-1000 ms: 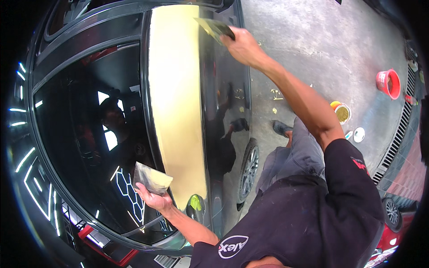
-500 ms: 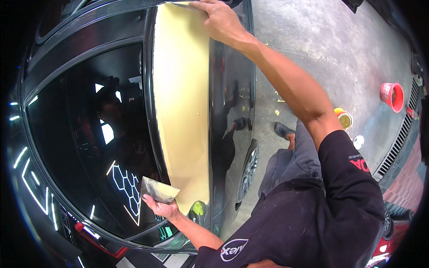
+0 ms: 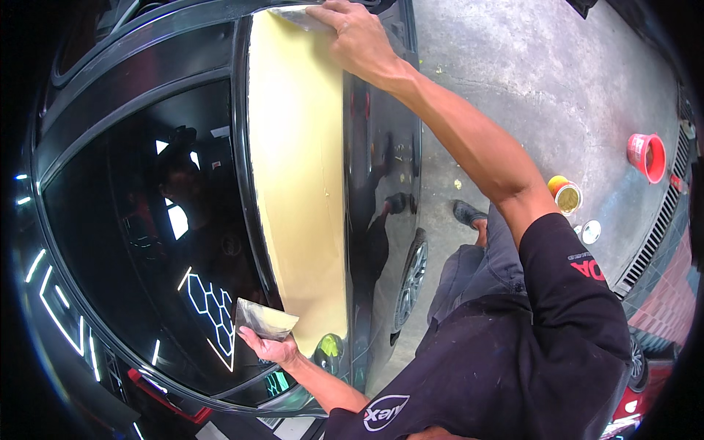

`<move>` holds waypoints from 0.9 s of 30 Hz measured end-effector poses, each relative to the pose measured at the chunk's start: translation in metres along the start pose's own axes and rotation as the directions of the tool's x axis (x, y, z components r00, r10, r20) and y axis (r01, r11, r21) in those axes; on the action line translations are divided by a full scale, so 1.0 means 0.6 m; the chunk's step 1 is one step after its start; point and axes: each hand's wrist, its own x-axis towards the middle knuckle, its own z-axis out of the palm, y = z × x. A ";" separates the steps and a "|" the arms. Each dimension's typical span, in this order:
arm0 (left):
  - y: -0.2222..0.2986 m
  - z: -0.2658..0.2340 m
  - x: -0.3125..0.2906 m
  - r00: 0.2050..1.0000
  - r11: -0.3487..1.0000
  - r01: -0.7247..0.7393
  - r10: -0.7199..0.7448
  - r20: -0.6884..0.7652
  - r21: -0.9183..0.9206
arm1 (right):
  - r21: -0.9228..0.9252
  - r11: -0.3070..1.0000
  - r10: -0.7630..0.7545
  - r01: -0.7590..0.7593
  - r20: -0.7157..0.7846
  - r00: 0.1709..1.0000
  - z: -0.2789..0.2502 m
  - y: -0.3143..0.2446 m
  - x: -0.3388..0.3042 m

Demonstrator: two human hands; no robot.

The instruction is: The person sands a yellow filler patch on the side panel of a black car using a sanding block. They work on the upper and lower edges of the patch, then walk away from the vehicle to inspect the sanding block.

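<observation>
A long band of pale yellow body filler [image 3: 297,161] covers a strip of the black car's bodywork, beside the dark glass. At its far end, my right hand [image 3: 361,45] grips a thin, flat filler spreader [image 3: 302,17], its blade against or just over the filler; contact is hard to tell. Closer to me, my left hand [image 3: 270,347] holds a flat, thin plate [image 3: 268,320] smeared grey with yellow filler on its face. This plate is tilted above the near end of the glass, apart from the coated strip.
Dark car glass [image 3: 139,242] mirrors lights on the left. On the concrete floor [image 3: 499,66] to the right stand a yellow-sided can [image 3: 567,196], a white round lid or tin [image 3: 589,232] and a red bucket [image 3: 645,157]. A drain grate [image 3: 649,253] runs beyond them.
My right hand has shifted slightly nearer and left at the far end, and more of the spreader's blade shows. My left hand and its plate have moved slightly nearer to me.
</observation>
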 end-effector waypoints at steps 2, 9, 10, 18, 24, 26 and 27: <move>0.002 0.007 -0.002 1.000 1.000 -0.006 0.006 -0.014 0.006 | -0.010 1.000 -0.017 0.017 0.011 1.000 0.006 0.002 -0.006; 0.002 -0.012 0.002 0.999 1.000 0.000 0.000 0.038 0.002 | -0.001 1.000 0.011 -0.011 0.011 1.000 0.005 0.004 -0.003; 0.002 -0.012 0.002 0.999 1.000 -0.001 0.001 0.033 0.005 | -0.001 1.000 0.011 -0.011 0.013 1.000 0.007 0.005 -0.002; -0.003 -0.009 0.004 0.999 1.000 -0.019 0.020 -0.038 0.011 | 0.022 1.000 0.001 -0.003 0.108 0.994 0.004 0.006 0.002; -0.001 0.001 0.000 0.998 0.999 0.018 -0.016 0.056 -0.032 | 0.150 0.988 -0.068 0.038 0.204 0.977 -0.035 -0.011 -0.002; 0.003 0.006 0.000 0.994 0.998 0.037 -0.032 0.108 -0.045 | 0.054 0.988 -0.149 0.143 0.126 0.981 -0.021 -0.012 -0.019; 0.004 0.007 0.001 0.991 0.998 0.043 -0.036 0.128 -0.049 | 0.043 0.988 -0.151 0.146 0.142 0.978 -0.020 -0.011 -0.031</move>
